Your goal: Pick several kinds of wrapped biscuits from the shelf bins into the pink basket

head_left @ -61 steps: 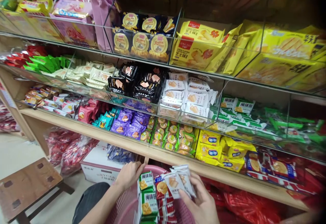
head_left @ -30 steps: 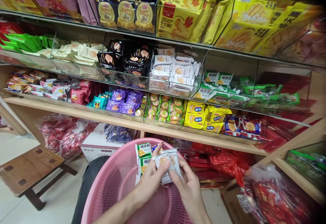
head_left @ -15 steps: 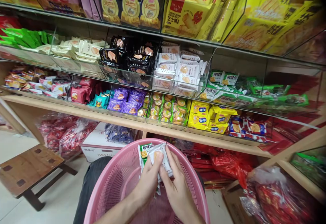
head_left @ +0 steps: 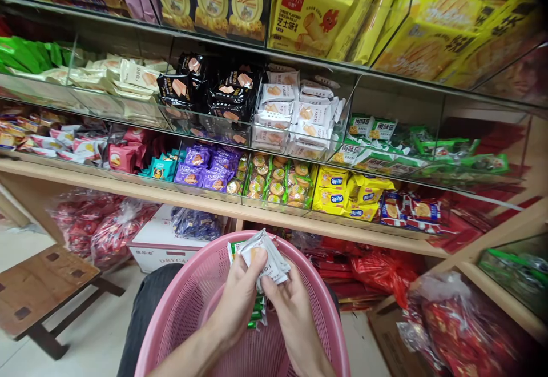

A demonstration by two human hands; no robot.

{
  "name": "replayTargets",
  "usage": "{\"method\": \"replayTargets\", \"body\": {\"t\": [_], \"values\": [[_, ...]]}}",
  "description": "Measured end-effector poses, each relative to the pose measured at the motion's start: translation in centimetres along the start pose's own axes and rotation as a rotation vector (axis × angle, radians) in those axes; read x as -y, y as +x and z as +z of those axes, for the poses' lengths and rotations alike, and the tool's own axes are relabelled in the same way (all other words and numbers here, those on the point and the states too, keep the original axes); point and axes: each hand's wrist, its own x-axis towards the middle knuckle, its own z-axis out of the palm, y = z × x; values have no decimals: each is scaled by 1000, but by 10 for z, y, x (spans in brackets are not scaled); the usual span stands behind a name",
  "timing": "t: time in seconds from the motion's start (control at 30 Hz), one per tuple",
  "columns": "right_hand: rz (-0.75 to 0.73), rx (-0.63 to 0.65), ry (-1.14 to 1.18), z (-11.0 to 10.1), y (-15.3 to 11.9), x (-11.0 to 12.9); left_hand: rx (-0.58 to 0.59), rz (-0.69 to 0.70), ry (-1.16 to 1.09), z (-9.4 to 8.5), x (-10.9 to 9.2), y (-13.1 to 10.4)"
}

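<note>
Both hands are together over a pink plastic basket. Between them are small white snack packets, stacked and slightly fanned. My left hand grips the stack from its left, thumb pressed on the top packet. From the right, my right hand holds the lower right corner with thumb and bent fingers. Just behind the stack a green-and-white snack packet peeks out. Lower, inside the basket, several green packets show, partly covered by the hands.
Glass-fronted shelves ahead hold sorted snacks: white packets, green-and-white packets, purple packets, yellow packets. A wooden stool stands left. Below the shelf are a white carton and red bagged goods.
The white packets have risen slightly and fanned out, showing more than one. More green packets show beneath the hands. The view has shifted a little.
</note>
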Motion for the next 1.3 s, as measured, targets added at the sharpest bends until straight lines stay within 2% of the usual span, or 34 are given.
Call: {"method": "replayTargets", "body": {"t": [0.13,0.23,0.4,0.53,0.63,0.77,0.87,0.97,1.07,1.17,1.3], "values": [[12,-34,-18,-16,-3,13,80,-13,91,-3,-4,-3],[72,7,-88,-37,-6,29,172,-73,189,-5,-10,-3],[192,156,-270,-73,-18,50,427,-300,283,-4,-14,-6],[276,268,-374,-93,-29,53,615,-439,417,-1,-9,-14],[275,288,-446,-100,-33,47,695,-505,545,-2,3,-22],[251,288,-550,-105,-33,35,622,-619,449,-9,27,-30],[195,188,-672,-107,-31,27,513,-698,401,-13,40,-34],[127,81,-831,-106,-27,21,396,-771,373,-14,44,-35],[113,25,-984,-101,-25,17,293,-831,305,-15,48,-36],[100,-3,-1104,-96,-26,14,252,-876,260,-21,57,-39],[-39,-24,-1252,-94,-29,6,181,-885,218,-28,70,-42]]}}
